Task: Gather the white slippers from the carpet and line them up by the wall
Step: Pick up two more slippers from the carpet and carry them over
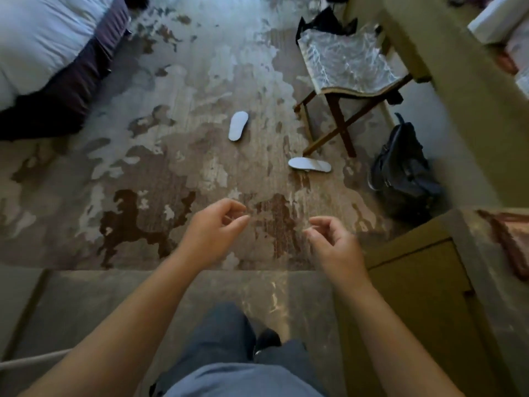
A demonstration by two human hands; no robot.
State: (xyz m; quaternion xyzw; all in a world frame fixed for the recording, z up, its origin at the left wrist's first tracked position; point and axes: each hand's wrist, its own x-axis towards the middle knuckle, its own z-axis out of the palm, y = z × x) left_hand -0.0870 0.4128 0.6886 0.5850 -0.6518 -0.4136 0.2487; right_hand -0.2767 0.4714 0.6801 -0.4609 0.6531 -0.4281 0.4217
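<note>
Step in hand: the gathering is judged not yet begun; nothing is held and both slippers lie on the carpet (200,167).
Left hand (213,229): held out over the near edge of the carpet, its fingers (239,222) loosely curled and narrow, with nothing between them.
Right hand (333,242): held out level with the left, fingers half curled, thumb close to the forefinger, empty.
Far slipper (238,126): seen near the middle of the carpet, lengthwise away from the viewer; whether the sole or the upper faces up cannot be told.
Near slipper (309,164): laid crosswise just beside the foot of the folding stool (347,67), well apart from the far slipper.
Next move: a step forward and a bend are judged to be needed, since both slippers lie well beyond the hands; the near slipper is likely to be reached first by the right hand.
Surface: a worn, blotched patterned carpet is seen, bordered by a plain smooth floor strip underfoot.
Room: a bed (43,44) is set at the upper left; a dark backpack (403,164) rests against the wall (446,81) at the right, where a clear stretch for lining up is partly hidden.
</note>
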